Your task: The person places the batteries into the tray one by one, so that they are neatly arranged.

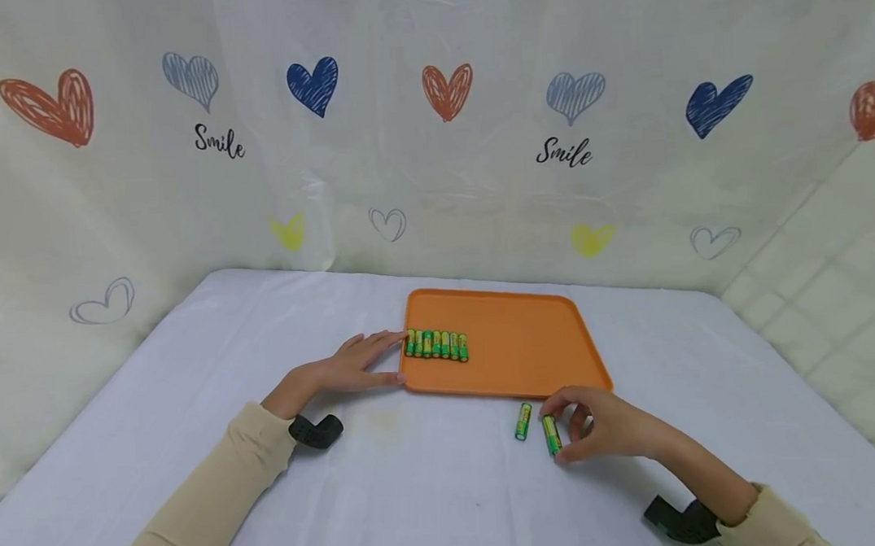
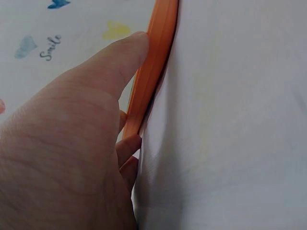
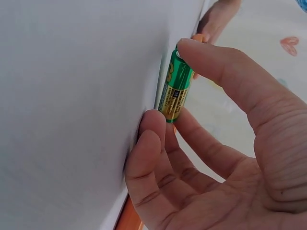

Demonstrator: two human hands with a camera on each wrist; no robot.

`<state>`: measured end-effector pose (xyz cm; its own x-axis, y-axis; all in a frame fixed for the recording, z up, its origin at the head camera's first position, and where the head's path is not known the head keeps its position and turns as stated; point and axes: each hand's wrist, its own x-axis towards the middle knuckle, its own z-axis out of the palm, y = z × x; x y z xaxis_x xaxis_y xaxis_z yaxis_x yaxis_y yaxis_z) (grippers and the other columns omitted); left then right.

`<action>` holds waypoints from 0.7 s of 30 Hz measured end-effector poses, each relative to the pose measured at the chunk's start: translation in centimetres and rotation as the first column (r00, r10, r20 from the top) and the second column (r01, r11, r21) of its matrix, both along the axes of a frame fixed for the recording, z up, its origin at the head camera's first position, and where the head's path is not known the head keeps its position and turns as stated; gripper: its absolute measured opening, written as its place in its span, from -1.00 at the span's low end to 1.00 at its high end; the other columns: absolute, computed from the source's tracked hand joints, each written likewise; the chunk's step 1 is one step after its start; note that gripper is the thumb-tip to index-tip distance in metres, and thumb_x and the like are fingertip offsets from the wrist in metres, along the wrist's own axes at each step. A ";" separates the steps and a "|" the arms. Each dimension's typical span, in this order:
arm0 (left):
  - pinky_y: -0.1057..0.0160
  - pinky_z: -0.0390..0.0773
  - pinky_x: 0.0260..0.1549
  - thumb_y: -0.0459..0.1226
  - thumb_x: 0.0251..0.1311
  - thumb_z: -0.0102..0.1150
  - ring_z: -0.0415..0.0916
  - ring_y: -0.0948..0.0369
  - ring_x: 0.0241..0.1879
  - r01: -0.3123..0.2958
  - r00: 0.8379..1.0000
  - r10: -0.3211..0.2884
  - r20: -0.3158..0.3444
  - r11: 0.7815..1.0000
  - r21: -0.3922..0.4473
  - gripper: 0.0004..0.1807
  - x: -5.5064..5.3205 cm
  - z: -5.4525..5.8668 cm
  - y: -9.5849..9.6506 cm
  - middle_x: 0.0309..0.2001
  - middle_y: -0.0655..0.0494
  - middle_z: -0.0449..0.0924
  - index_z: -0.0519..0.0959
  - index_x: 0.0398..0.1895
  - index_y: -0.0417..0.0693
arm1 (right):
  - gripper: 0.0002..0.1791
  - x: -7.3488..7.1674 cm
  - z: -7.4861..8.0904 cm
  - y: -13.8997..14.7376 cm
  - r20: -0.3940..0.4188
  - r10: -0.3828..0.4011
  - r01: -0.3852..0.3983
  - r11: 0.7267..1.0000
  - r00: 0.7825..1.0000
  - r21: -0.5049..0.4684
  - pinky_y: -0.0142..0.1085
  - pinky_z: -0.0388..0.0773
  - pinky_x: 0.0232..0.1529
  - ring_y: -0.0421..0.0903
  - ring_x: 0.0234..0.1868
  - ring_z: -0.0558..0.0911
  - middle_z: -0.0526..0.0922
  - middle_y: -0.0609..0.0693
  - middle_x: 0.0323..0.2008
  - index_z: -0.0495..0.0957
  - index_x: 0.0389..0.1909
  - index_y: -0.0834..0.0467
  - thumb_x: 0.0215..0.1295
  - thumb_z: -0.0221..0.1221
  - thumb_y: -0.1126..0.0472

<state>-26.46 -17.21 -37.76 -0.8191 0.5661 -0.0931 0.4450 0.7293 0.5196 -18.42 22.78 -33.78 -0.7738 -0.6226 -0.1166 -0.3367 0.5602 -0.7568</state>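
A row of several green-and-yellow batteries (image 1: 436,345) lies side by side on the left part of an orange tray (image 1: 528,334). My left hand (image 1: 354,366) is at the tray's left edge with its fingers extended. In the left wrist view its thumb (image 2: 129,52) touches the orange rim (image 2: 160,52). Just in front of the tray, my right hand (image 1: 605,424) pinches a single battery (image 3: 176,91) by its ends between thumb and fingers, close to the white cloth. Another loose battery (image 1: 523,421) lies on the cloth to its left, apart from the hand.
A white cloth (image 1: 417,486) covers the table. Behind it hangs a pale backdrop (image 1: 507,197) printed with hearts and the word Smile. Each wrist carries a black device, seen at the left wrist (image 1: 316,432) and the right wrist (image 1: 683,520).
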 end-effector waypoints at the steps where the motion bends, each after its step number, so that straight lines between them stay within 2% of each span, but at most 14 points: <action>1: -0.13 -0.35 0.44 0.24 0.27 0.04 -0.24 0.04 0.54 0.001 1.000 -0.001 0.000 1.000 -0.001 -0.07 0.0 -0.1 0.0 0.55 0.03 -0.06 -0.05 0.57 0.12 | -0.45 -0.1 0.0 0.0 -0.006 -0.002 0.002 1.000 1.000 0.003 -0.40 0.53 -0.43 -0.20 -0.41 0.51 0.52 0.06 -0.18 0.52 0.00 0.30 -0.01 0.48 0.22; 7: -0.11 -0.36 0.45 0.27 0.26 0.02 -0.26 0.06 0.55 -0.005 1.000 0.005 0.000 1.000 -0.012 -0.06 -0.1 -0.2 -0.1 0.56 0.05 -0.08 -0.07 0.57 0.15 | -0.45 -0.5 0.2 -0.2 -0.032 -0.002 0.001 1.000 0.999 -0.020 -0.40 0.53 -0.44 -0.19 -0.43 0.52 0.54 0.11 -0.13 0.51 0.00 0.33 0.01 0.47 0.23; 21: -0.12 -0.37 0.44 0.28 0.24 0.03 -0.26 0.05 0.54 -0.004 1.000 0.004 0.008 1.000 -0.004 -0.05 -0.4 -0.3 -0.3 0.56 0.03 -0.08 -0.06 0.57 0.14 | -0.43 -2.5 0.8 -1.0 -0.031 -0.056 0.053 0.995 0.998 -0.087 -0.40 0.55 -0.40 -0.17 -0.43 0.53 0.51 0.19 -0.10 0.48 0.06 0.38 0.05 0.45 0.25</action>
<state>-26.83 -17.49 -38.09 -0.8207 0.5621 -0.1020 0.4378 0.7335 0.5198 -20.92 21.74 -32.97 -0.8095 -0.5859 -0.0378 -0.3333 0.5116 -0.7919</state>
